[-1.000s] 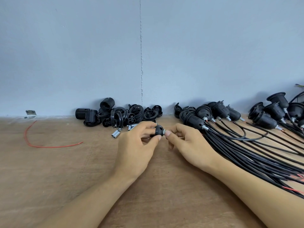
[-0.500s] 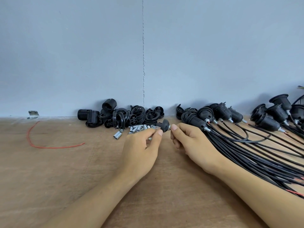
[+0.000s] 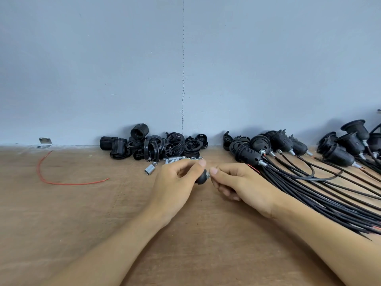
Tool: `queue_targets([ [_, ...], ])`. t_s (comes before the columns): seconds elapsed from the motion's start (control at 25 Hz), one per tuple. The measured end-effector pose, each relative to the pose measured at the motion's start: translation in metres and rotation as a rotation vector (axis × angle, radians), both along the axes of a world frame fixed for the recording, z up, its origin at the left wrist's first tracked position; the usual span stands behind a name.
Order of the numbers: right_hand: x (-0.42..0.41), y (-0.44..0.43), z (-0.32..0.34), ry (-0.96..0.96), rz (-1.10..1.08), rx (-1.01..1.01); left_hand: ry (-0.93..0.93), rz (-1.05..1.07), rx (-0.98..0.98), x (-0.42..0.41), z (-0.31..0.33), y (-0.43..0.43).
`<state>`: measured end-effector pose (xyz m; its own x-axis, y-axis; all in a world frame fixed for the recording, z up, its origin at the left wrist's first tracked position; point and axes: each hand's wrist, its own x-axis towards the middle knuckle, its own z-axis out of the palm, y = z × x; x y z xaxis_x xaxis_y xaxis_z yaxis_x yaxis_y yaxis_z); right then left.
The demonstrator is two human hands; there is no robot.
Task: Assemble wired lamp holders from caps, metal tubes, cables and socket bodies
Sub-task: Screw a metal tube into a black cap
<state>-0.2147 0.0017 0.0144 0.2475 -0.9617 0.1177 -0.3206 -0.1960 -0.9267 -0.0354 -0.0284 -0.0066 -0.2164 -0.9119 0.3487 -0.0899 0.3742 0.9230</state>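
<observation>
My left hand [image 3: 177, 182] grips a small black cap [image 3: 202, 178] just above the wooden table [image 3: 86, 213]. My right hand [image 3: 237, 182] pinches a short metal tube [image 3: 208, 175] that sits at the cap's narrow end. Behind the hands lie loose metal tubes [image 3: 150, 168] and a pile of black caps and socket bodies [image 3: 152, 146] against the wall. To the right lie several assembled lamp holders [image 3: 249, 155] with black cables [image 3: 321, 195] fanning toward the right edge.
A loose red wire [image 3: 53, 180] curls on the table at the left. A small metal bracket [image 3: 45, 140] sits where table meets the grey wall [image 3: 185, 69]. More assembled holders [image 3: 350, 145] crowd the far right.
Both hands have drawn slightly toward me with the cap, away from the loose tubes. The right fingertips now pinch the tube at the cap's end.
</observation>
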Motion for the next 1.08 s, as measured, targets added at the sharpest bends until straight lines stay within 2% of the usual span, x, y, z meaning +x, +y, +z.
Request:
queue_targets([
  [0.16, -0.001, -0.005, -0.002, -0.048, -0.121, 0.002, -0.083, 0.026, -0.116, -0.001, -0.001, 0.002],
  [0.36, -0.003, -0.010, -0.002, -0.232, -0.258, 0.101, -0.234, 0.135, -0.458, -0.005, -0.005, 0.011],
  [0.44, -0.005, -0.011, -0.002, -0.275, -0.298, 0.090, -0.318, 0.120, -0.520, -0.008, -0.008, 0.014],
  [0.52, -0.006, -0.011, -0.002, -0.301, -0.268, 0.067, -0.353, 0.137, -0.485, -0.009, -0.008, 0.012],
  [0.6, -0.006, -0.010, -0.003, -0.303, -0.194, 0.046, -0.322, 0.156, -0.344, -0.007, -0.006, 0.007],
  [0.68, -0.004, -0.009, -0.004, -0.257, -0.131, 0.026, -0.189, 0.083, -0.135, -0.005, -0.003, 0.003],
  [0.76, -0.004, -0.008, -0.003, -0.207, -0.096, 0.006, -0.045, 0.027, -0.015, -0.005, -0.003, 0.000],
  [0.88, -0.009, -0.007, 0.000, -0.188, -0.049, -0.008, 0.002, -0.007, 0.007, -0.004, -0.002, 0.001],
  [1.08, -0.008, -0.005, -0.001, -0.110, 0.054, 0.045, -0.101, -0.048, -0.078, -0.002, -0.002, 0.002],
])
